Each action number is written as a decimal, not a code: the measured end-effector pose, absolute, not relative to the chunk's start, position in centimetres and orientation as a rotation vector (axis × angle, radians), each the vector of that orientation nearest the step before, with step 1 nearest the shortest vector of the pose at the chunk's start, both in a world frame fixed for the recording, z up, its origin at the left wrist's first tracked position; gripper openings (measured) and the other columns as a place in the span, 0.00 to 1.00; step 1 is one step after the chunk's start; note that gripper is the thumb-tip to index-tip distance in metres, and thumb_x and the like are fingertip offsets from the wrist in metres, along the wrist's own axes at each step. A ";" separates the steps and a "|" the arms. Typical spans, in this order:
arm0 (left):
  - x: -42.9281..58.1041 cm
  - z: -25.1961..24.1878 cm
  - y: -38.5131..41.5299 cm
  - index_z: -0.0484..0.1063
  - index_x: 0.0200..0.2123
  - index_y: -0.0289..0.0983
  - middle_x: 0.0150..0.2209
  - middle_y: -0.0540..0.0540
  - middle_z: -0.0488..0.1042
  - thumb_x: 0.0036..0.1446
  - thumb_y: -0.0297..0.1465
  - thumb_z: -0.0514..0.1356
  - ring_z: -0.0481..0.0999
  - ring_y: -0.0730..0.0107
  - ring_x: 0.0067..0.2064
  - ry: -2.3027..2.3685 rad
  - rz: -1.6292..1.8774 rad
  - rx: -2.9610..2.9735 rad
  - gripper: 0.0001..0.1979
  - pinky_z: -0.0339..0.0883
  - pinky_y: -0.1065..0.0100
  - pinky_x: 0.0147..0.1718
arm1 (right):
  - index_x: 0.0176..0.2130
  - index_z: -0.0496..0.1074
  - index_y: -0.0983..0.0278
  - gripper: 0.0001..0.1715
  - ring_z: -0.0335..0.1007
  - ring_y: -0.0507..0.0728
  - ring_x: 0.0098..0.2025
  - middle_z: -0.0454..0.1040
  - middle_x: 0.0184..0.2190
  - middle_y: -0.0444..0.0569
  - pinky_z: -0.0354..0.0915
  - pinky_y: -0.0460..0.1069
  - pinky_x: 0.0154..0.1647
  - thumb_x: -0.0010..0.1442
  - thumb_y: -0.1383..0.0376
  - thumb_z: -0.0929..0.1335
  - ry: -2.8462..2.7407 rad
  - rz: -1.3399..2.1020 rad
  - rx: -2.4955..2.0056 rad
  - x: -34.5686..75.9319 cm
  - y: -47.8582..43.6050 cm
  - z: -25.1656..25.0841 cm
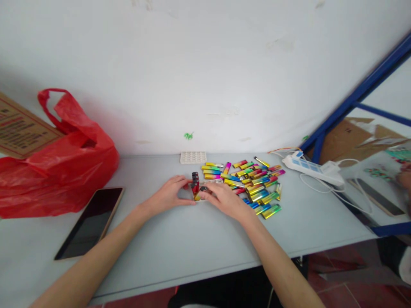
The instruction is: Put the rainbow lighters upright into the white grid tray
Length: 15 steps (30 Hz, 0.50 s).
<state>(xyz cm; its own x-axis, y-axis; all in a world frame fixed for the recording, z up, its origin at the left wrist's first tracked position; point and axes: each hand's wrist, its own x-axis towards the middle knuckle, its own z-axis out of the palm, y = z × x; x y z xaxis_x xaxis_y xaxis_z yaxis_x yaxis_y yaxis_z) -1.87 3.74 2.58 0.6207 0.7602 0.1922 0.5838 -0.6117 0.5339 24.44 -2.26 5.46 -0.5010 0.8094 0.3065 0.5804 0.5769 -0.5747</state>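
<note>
A white tray [214, 181] lies on the table, partly hidden by my hands. Several lighters with black tops [195, 182] stand upright in a row at its left end. My left hand [168, 194] curves around that end, thumb at the front edge and fingers by the standing lighters, so it seems to steady the tray. Over the tray, my right hand [224, 199] pinches a lighter [203, 188] with a black top, next to the row. Its lower part is mostly covered by my fingers. Just right of this hand lies a loose pile of shiny multicoloured lighters [257, 182].
Against the wall sits another white tray [193, 158] with a grid of holes. A red plastic bag [64, 171], a cardboard box [25, 128] and a dark phone or tablet [91, 222] are at left. A power strip [313, 170] with cables and a blue frame [337, 111] stand right. Another person's hand [405, 177] shows far right.
</note>
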 end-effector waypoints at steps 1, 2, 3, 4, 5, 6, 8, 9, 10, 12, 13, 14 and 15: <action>-1.9 2.5 3.8 0.80 0.48 0.41 0.45 0.43 0.81 0.56 0.61 0.72 0.80 0.49 0.47 1.061 0.572 2.426 0.32 0.75 0.55 0.51 | 0.48 0.78 0.61 0.09 0.81 0.61 0.49 0.85 0.46 0.53 0.71 0.52 0.50 0.79 0.59 0.70 -2.291 0.496 -1.120 24.3 -2.3 5.7; -1.8 2.4 3.8 0.80 0.47 0.41 0.44 0.43 0.81 0.56 0.61 0.72 0.80 0.49 0.47 1.056 0.574 2.428 0.31 0.75 0.55 0.50 | 0.48 0.78 0.61 0.10 0.82 0.62 0.50 0.84 0.46 0.54 0.71 0.52 0.51 0.79 0.58 0.70 -2.328 0.448 -1.136 24.0 -2.4 6.0; -1.8 2.4 3.8 0.80 0.47 0.41 0.44 0.43 0.80 0.56 0.61 0.71 0.80 0.49 0.47 1.053 0.578 2.431 0.31 0.75 0.55 0.50 | 0.47 0.77 0.62 0.10 0.82 0.62 0.50 0.84 0.46 0.54 0.71 0.52 0.51 0.79 0.58 0.70 -2.362 0.408 -1.151 23.8 -2.4 6.3; -1.8 2.3 3.9 0.80 0.46 0.41 0.43 0.43 0.80 0.55 0.61 0.71 0.80 0.50 0.46 1.051 0.581 2.434 0.31 0.75 0.56 0.49 | 0.47 0.77 0.62 0.11 0.82 0.63 0.50 0.84 0.46 0.55 0.71 0.53 0.51 0.79 0.57 0.70 -2.394 0.384 -1.162 23.6 -2.4 6.6; -1.8 2.3 3.9 0.80 0.45 0.41 0.43 0.43 0.80 0.55 0.61 0.71 0.80 0.50 0.46 1.051 0.583 2.439 0.31 0.75 0.56 0.49 | 0.48 0.77 0.62 0.12 0.82 0.63 0.49 0.84 0.46 0.55 0.71 0.52 0.50 0.80 0.56 0.69 -2.422 0.377 -1.167 23.5 -2.4 6.9; -1.8 2.3 4.0 0.80 0.45 0.41 0.43 0.43 0.80 0.55 0.61 0.71 0.80 0.50 0.45 1.054 0.582 2.443 0.30 0.75 0.56 0.49 | 0.48 0.76 0.63 0.12 0.82 0.63 0.49 0.84 0.46 0.55 0.70 0.52 0.48 0.80 0.56 0.69 -2.443 0.382 -1.168 23.4 -2.4 7.1; -1.8 2.3 4.1 0.80 0.45 0.41 0.43 0.44 0.80 0.54 0.61 0.71 0.80 0.51 0.44 1.065 0.574 2.449 0.30 0.75 0.56 0.49 | 0.49 0.76 0.63 0.12 0.82 0.62 0.47 0.84 0.47 0.55 0.69 0.51 0.45 0.80 0.57 0.68 -2.471 0.406 -1.164 23.4 -2.3 7.4; -1.8 2.3 4.1 0.79 0.45 0.41 0.43 0.44 0.80 0.55 0.60 0.72 0.80 0.51 0.45 1.072 0.568 2.450 0.30 0.75 0.56 0.49 | 0.49 0.76 0.62 0.12 0.82 0.62 0.47 0.84 0.47 0.55 0.68 0.51 0.45 0.80 0.56 0.68 -2.482 0.411 -1.163 23.4 -2.3 7.4; -1.8 2.4 4.1 0.79 0.46 0.41 0.43 0.44 0.80 0.55 0.60 0.72 0.80 0.51 0.45 1.078 0.561 2.451 0.30 0.75 0.56 0.49 | 0.49 0.76 0.62 0.12 0.82 0.62 0.47 0.84 0.46 0.54 0.68 0.50 0.44 0.80 0.56 0.68 -2.495 0.409 -1.162 23.5 -2.3 7.4; -1.8 2.5 4.0 0.79 0.45 0.40 0.44 0.43 0.81 0.55 0.60 0.72 0.80 0.50 0.45 1.087 0.557 2.455 0.30 0.75 0.56 0.49 | 0.49 0.76 0.62 0.13 0.82 0.61 0.45 0.84 0.45 0.53 0.66 0.49 0.42 0.80 0.55 0.68 -2.516 0.390 -1.174 23.7 -2.3 7.3; -1.8 2.6 4.0 0.79 0.45 0.40 0.44 0.43 0.81 0.55 0.60 0.71 0.80 0.50 0.45 1.088 0.558 2.459 0.30 0.75 0.56 0.49 | 0.49 0.76 0.62 0.14 0.82 0.60 0.44 0.84 0.44 0.53 0.65 0.49 0.41 0.80 0.55 0.68 -2.522 0.371 -1.186 23.7 -2.3 7.2; -1.8 2.6 3.9 0.79 0.44 0.40 0.43 0.43 0.81 0.55 0.60 0.71 0.80 0.51 0.45 1.089 0.561 2.463 0.30 0.75 0.56 0.49 | 0.49 0.77 0.62 0.14 0.82 0.60 0.43 0.85 0.43 0.53 0.64 0.49 0.41 0.80 0.54 0.69 -2.521 0.344 -1.197 23.6 -2.3 7.1; -1.8 2.7 3.9 0.78 0.43 0.40 0.43 0.43 0.81 0.55 0.59 0.71 0.80 0.51 0.45 1.088 0.564 2.468 0.29 0.75 0.56 0.49 | 0.49 0.77 0.62 0.15 0.82 0.60 0.42 0.85 0.42 0.53 0.64 0.49 0.41 0.80 0.53 0.69 -2.509 0.309 -1.207 23.5 -2.4 7.1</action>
<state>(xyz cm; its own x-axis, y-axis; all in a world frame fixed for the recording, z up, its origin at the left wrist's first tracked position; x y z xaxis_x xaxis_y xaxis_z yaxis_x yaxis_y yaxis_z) -1.78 3.85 2.68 0.6189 0.7584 0.2046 0.6040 -0.6260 0.4933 23.45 -2.36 7.05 -0.5816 0.7868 0.2065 0.7130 0.6153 -0.3361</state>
